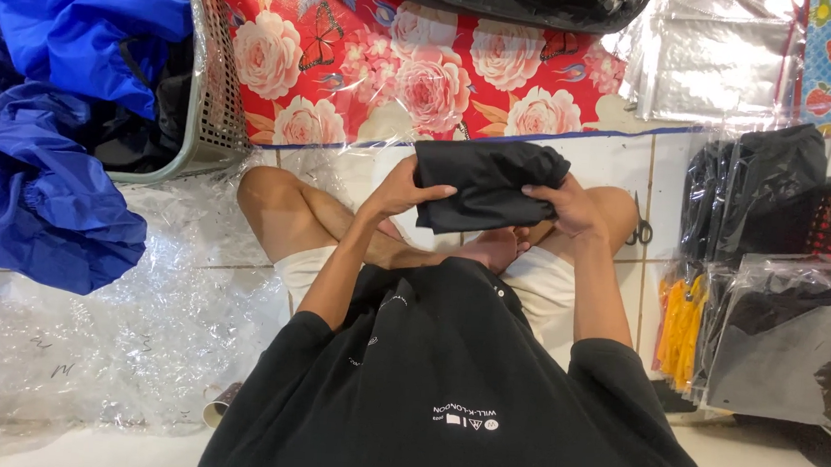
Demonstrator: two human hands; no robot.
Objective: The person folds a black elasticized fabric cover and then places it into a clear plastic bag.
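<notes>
A folded black garment (489, 183) is held up over my crossed legs. My left hand (401, 190) grips its left edge, fingers curled over the top. My right hand (565, 206) presses on its right side, fingers spread across the fabric. I sit on a tiled floor in a black shirt and light shorts.
A grey basket (214, 106) of blue garments (48, 192) stands at the left. Clear plastic bags (101, 339) lie on the floor beside it. A red floral mat (416, 65) lies ahead. Bagged black garments (784, 333) are stacked at the right, with scissors (641, 228) near my knee.
</notes>
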